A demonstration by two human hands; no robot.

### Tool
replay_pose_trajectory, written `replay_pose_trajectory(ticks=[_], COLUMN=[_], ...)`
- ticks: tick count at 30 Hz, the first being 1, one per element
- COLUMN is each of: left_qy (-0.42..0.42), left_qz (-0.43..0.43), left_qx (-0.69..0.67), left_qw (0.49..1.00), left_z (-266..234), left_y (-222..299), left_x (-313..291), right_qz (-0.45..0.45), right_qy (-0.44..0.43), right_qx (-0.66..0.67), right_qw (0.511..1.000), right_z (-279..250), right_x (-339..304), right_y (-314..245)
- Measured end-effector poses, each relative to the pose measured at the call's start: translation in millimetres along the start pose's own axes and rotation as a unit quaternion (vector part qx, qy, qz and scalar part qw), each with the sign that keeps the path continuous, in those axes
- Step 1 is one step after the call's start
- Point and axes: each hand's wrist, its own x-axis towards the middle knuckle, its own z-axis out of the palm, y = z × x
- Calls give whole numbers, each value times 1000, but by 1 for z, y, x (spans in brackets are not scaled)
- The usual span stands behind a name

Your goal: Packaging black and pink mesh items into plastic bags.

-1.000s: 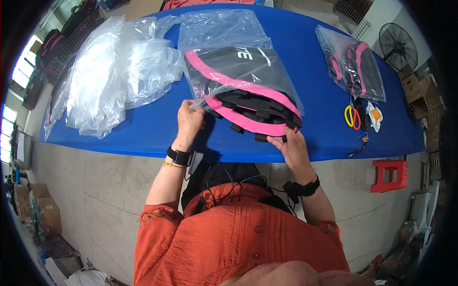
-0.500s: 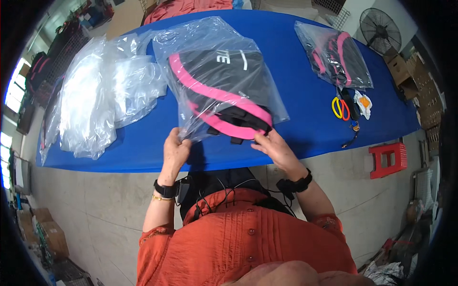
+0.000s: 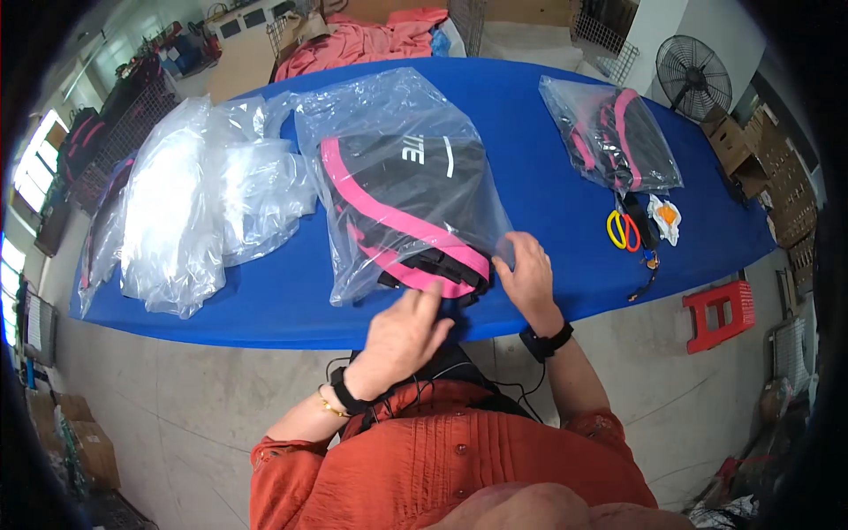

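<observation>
The left hand (image 3: 402, 336), half-curled, its grip unclear, meets the near pink edge of a black-and-pink fabric article (image 3: 397, 190) in a clear bag (image 3: 380, 99), mid-table. It looks light, soft, slippery-skinned; the thick near fold seems the surest hold. The right hand (image 3: 530, 276), loosely open, is at the bag's right edge.

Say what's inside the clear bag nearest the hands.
Through the bag, a black item with pink trim shows, dark folds at its near end by the left hand. Its underside and the folds' insides are covered.
</observation>
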Motion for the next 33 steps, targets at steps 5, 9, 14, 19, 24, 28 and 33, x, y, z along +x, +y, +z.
replay_pose_trajectory(ticks=[5, 9, 14, 19, 24, 28, 33], left_qy=[-52, -61, -30, -49, 12, -19, -89], left_qz=[79, 84, 66, 44, 72, 69, 31], left_qx=[72, 121, 75, 74, 42, 50, 4], left_qw=[993, 987, 995, 995, 996, 996, 996], left_z=[29, 48, 62, 64, 69, 75, 74], left_y=[0, -9, -13, -16, -20, -29, -39], left_x=[19, 27, 33, 36, 46, 49, 55], right_qz=[-23, 9, 58, 64, 56, 42, 20], right_qy=[3, -24, -69, -117, -119, -133, -198], right_qx=[0, 46, 144, 197, 251, 268, 303], right_qw=[1000, 999, 986, 971, 959, 953, 932], right_z=[12, 5, -10, -31, -38, -49, -61], right_x=[-4, -10, -30, -42, -53, -56, -59], right_y=[3, -14, -27, -36, -35, -40, -50])
